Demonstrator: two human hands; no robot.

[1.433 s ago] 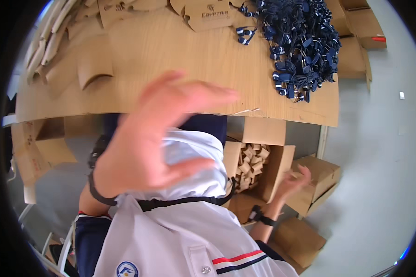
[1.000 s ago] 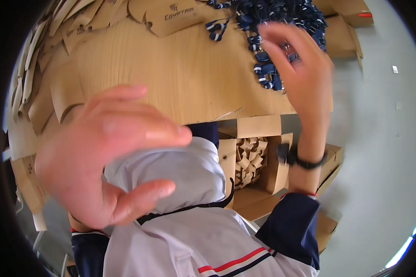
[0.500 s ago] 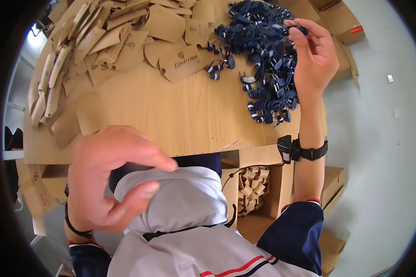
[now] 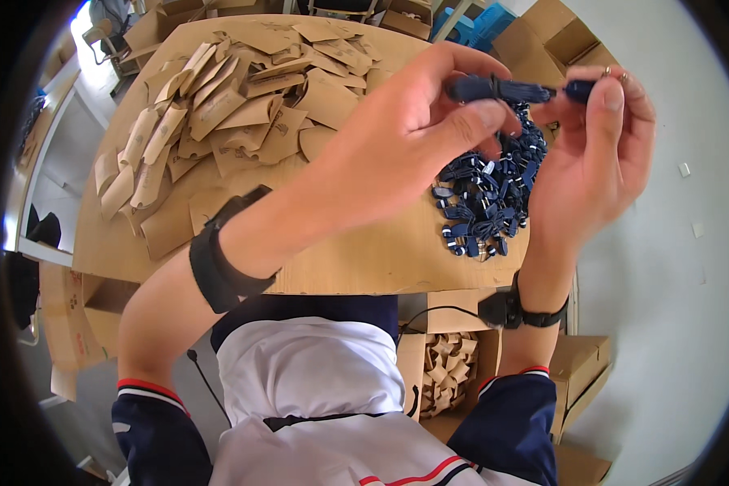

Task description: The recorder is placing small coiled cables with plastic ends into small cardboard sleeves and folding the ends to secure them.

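Prob. pkg. workshop, table (image 4: 340, 263) w/ earphones (image 4: 492, 202), card sleeves (image 4: 247, 113), boxes (image 4: 579, 364)

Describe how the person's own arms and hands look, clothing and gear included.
The left hand and right hand wear no gloves. The short navy sleeves end in red and white trim. Each wrist has a black strap; the right one carries a small black box, with a thin black cable running to it.
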